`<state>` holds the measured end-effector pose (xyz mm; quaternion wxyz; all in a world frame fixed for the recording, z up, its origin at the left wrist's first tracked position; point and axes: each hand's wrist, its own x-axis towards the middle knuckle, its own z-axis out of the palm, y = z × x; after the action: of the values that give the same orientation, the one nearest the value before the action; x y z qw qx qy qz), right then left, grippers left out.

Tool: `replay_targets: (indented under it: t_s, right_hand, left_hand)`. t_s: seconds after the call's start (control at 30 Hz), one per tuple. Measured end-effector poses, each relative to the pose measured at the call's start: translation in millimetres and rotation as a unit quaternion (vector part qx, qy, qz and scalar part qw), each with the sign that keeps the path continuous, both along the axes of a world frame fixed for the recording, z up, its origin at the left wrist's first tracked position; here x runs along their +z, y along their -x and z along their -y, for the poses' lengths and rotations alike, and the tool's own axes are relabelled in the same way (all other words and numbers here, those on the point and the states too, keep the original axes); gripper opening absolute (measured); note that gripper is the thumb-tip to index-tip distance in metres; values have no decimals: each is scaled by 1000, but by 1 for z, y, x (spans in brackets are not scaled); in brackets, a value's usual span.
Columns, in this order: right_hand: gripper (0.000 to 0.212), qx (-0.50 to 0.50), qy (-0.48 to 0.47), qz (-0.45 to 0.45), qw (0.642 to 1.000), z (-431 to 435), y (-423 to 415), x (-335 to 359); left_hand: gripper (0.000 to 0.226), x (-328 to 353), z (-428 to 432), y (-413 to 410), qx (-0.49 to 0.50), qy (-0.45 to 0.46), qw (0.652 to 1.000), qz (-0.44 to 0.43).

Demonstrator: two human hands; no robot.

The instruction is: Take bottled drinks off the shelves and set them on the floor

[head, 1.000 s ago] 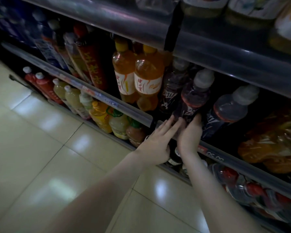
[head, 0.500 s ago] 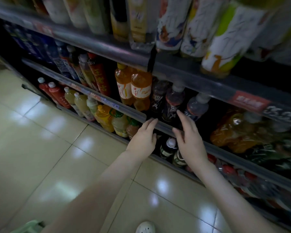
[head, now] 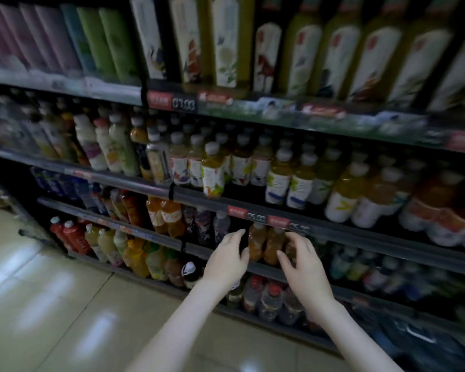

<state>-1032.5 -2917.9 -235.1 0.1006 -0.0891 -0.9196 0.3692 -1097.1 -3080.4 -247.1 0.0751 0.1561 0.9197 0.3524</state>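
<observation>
The amber bottles you are reaching for stand upright, side by side, on the second shelf from the floor, just behind its grey front rail. They are clear plastic with rounded shoulders and pale caps. Their tops are partly cut off by the rail of the shelf above, and their labels are too dim to read.

Your left hand is spread, fingers straight, with the thumb at the left side of the leftmost amber bottle; contact cannot be told. Your right hand has its fingers fanned and bent in front of a further brownish bottle, which they mostly hide. Whether they close on it cannot be told.

Red price tags sit on the rail above the bottles, their digits smeared. To the left stand dark bottles and then orange bottles with white labels. Below, red-capped bottles on the bottom shelf are half covered by your wrists. The higher shelves carry tall bottles with pale, long labels, their tops cut off by the frame; the far right is blurred. The floor, near left, is glossy beige tile with soft reflections.
</observation>
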Motion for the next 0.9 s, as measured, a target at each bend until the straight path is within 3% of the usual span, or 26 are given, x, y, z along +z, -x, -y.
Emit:
replay_targets:
  t_s: [0.4, 0.9]
  right_hand:
    - [50, -109, -56, -28, 992, -137, -88, 64]
    - [51, -351, -44, -18, 935, -347, -249, 60]
  left_hand:
    - [52, 83, -158, -50, -167, 51, 982, -69]
    - [51, 95, -426, -162, -408, 40, 902, -133]
